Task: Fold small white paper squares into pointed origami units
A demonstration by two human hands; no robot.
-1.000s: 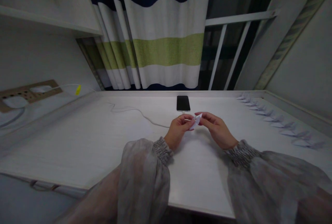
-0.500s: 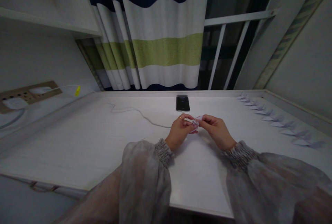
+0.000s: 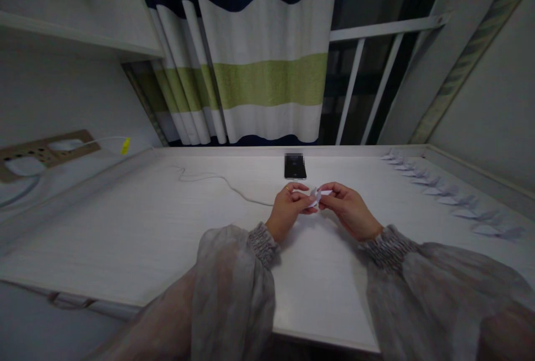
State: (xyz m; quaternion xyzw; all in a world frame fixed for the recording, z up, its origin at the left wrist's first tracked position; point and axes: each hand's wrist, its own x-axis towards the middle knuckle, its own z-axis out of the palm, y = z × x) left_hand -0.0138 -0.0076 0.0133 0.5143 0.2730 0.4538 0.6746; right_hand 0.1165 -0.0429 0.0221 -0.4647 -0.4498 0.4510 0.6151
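Observation:
A small piece of folded white paper (image 3: pixel 316 196) is held up between both hands, just over the desk. My left hand (image 3: pixel 288 206) pinches its left side between thumb and fingers, a ring on one finger. On the other side my right hand (image 3: pixel 348 208) has its thumb and forefinger closed on the paper's pointed right part. The fingertips cover some of the folds, so its full shape is hard to make out. Beyond the hands lies a dark phone (image 3: pixel 295 167) with its lower edge towards me.
Several folded white paper cranes (image 3: pixel 455 200) stand in a row along the right side of the white desk (image 3: pixel 167 238). A thin white cable (image 3: pixel 234 189) runs from the left towards my left hand. A power strip (image 3: pixel 45 152) with plugs is on the left wall; a striped curtain (image 3: pixel 267 82) hangs behind.
The paper has turned between my fingers and shows more of its white, pointed folds. My right fingers have shifted their hold slightly to the right. The phone and the row of cranes stay put.

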